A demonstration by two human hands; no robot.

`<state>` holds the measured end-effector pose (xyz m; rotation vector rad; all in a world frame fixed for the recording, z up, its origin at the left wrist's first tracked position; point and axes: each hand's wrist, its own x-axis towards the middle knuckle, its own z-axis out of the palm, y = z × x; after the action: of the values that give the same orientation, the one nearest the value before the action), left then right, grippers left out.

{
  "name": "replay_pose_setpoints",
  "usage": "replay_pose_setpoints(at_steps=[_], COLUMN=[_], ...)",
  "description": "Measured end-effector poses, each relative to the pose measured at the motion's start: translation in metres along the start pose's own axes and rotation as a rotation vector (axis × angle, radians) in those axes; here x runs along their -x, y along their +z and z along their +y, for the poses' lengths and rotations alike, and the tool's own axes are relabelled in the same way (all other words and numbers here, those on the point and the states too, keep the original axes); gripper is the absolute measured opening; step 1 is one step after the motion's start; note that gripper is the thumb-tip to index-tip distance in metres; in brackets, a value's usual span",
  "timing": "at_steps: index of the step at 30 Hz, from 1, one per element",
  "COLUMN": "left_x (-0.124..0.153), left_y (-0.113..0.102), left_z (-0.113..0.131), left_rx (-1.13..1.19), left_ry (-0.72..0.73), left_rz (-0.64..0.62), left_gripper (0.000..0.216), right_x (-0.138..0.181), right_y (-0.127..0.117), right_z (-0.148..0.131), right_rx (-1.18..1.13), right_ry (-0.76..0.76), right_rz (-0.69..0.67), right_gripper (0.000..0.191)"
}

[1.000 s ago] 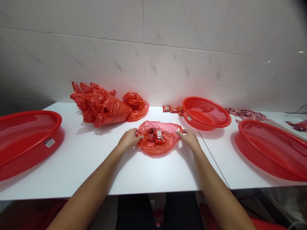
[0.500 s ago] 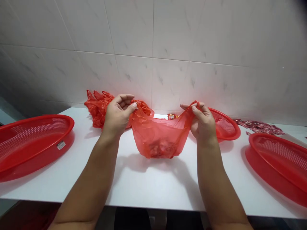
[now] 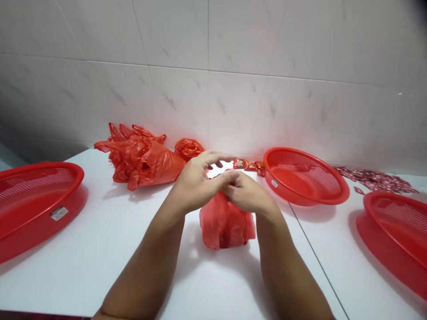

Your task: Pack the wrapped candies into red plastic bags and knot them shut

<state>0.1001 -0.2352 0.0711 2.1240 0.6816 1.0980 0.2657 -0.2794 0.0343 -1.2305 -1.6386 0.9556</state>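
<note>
A red plastic bag with something dark inside stands on the white table, its top gathered up under both hands. My right hand is closed on the gathered neck of the bag. My left hand curves over the same spot, its thumb lying across the right hand's fingers. Its forefinger stretches out above, and a bit of red plastic shows in the gap by its other fingers. The bag's handles are mostly hidden by the hands.
A heap of red plastic bags and a bundled red bag lie at the back left. Red baskets stand at left, back right and right. Small red packets and patterned packets lie along the wall.
My hands have come together from the spread-out bag opening, and the bag's top is now gathered between them. The view has shifted slightly, showing more of the table's right side.
</note>
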Motion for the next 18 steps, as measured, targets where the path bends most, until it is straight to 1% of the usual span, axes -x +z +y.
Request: replay_pose_setpoints(at_steps=[2, 5, 6, 7, 9, 11, 12, 13, 14, 15, 17, 18], left_x=[-0.004, -0.007, -0.008, -0.008, -0.009, -0.008, -0.007, -0.007, -0.006, -0.005, -0.005, -0.006], left_y=[0.0, -0.003, -0.003, -0.003, -0.001, 0.001, 0.003, 0.005, 0.007, 0.008, 0.012, 0.013], left_z=[-0.006, -0.015, -0.017, -0.018, -0.017, -0.015, -0.015, -0.015, -0.016, -0.017, -0.021, -0.023], left_rx=[-0.057, -0.116, -0.139, -0.165, -0.215, -0.223, -0.198, -0.154, -0.099, -0.04, 0.063, 0.091], left_ry=[-0.051, -0.092, -0.099, -0.105, -0.104, -0.078, -0.056, -0.037, -0.024, -0.019, -0.038, -0.063], left_rz=[-0.053, -0.191, -0.203, -0.184, -0.085, -0.003, 0.013, 0.008, -0.016, -0.057, -0.189, -0.27], left_gripper=[0.035, 0.027, 0.024, 0.021, 0.021, 0.024, 0.022, 0.018, 0.02, 0.036, 0.078, 0.09], right_x=[-0.001, 0.001, 0.001, 0.0, -0.002, -0.006, -0.008, -0.009, -0.01, -0.01, -0.006, -0.004], right_y=[-0.009, -0.022, -0.025, -0.026, -0.026, -0.025, -0.024, -0.025, -0.025, -0.027, -0.033, -0.036], right_z=[0.007, 0.014, 0.015, 0.016, 0.017, 0.019, 0.02, 0.021, 0.022, 0.024, 0.025, 0.025], right_rx=[-0.101, -0.218, -0.227, -0.233, -0.273, -0.368, -0.424, -0.471, -0.501, -0.512, -0.471, -0.428], right_ry=[0.036, 0.062, 0.08, 0.098, 0.127, 0.123, 0.102, 0.069, 0.027, -0.018, -0.1, -0.124], right_rz=[0.029, 0.044, 0.031, 0.019, 0.023, 0.076, 0.103, 0.118, 0.112, 0.088, 0.013, -0.029], right_gripper=[0.048, 0.054, 0.054, 0.052, 0.048, 0.045, 0.045, 0.045, 0.045, 0.045, 0.043, 0.041])
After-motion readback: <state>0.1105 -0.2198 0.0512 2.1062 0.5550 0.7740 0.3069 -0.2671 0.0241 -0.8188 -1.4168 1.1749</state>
